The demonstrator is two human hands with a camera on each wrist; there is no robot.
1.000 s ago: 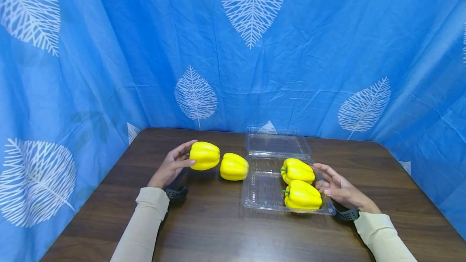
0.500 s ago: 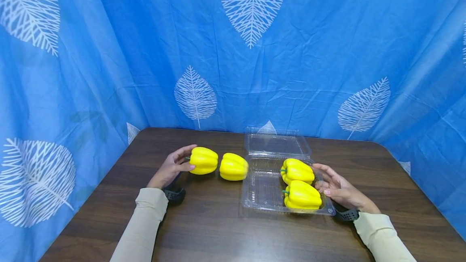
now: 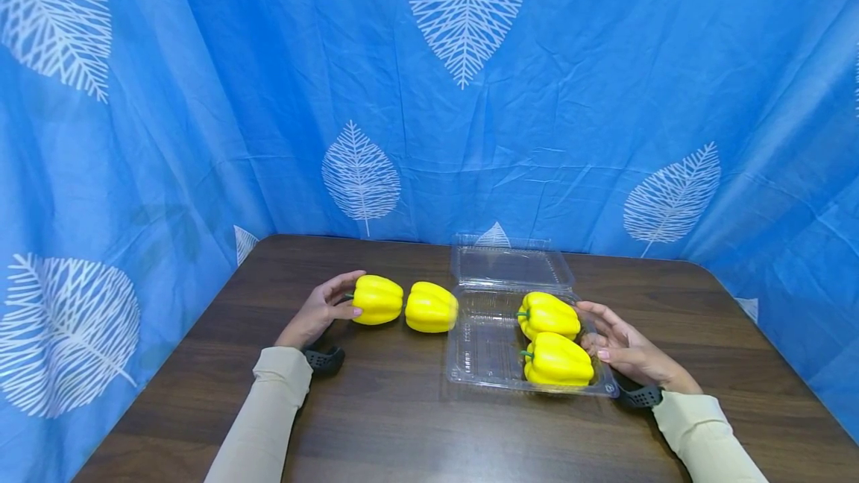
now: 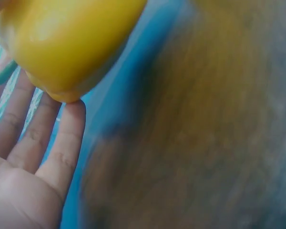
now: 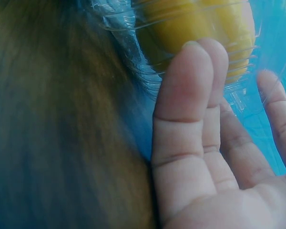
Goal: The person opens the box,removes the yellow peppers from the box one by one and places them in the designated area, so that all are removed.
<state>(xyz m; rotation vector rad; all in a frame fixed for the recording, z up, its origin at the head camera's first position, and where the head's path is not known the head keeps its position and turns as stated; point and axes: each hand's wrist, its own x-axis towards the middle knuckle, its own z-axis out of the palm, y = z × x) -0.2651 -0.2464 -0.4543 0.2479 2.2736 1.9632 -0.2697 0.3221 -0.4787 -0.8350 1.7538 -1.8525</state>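
Note:
On the left, my left hand point(image 3: 321, 313) grips a yellow bell pepper point(image 3: 378, 300) by its stem end, with thumb and fingers around it. That pepper point(image 4: 71, 43) and its green stem also show in the left wrist view. Whether it touches the table is hard to tell. Just right of it lies another yellow bell pepper point(image 3: 432, 308), by the left edge of a clear plastic clamshell container point(image 3: 486, 377). Inside the container, two more peppers sit along the right side, one behind point(image 3: 550, 315), one in front point(image 3: 558, 360). My right hand point(image 3: 631, 352) touches the container's right wall with fairly straight fingers point(image 5: 181, 95).
The container's clear lid point(image 3: 513, 267) is folded back toward the rear of the dark wooden table point(image 3: 382, 408). A blue curtain point(image 3: 570, 95) with white leaf prints hangs right behind the table edge.
My left hand has lowered the bell pepper toward the table, beside the loose one. The right hand, the container and the other peppers have stayed put.

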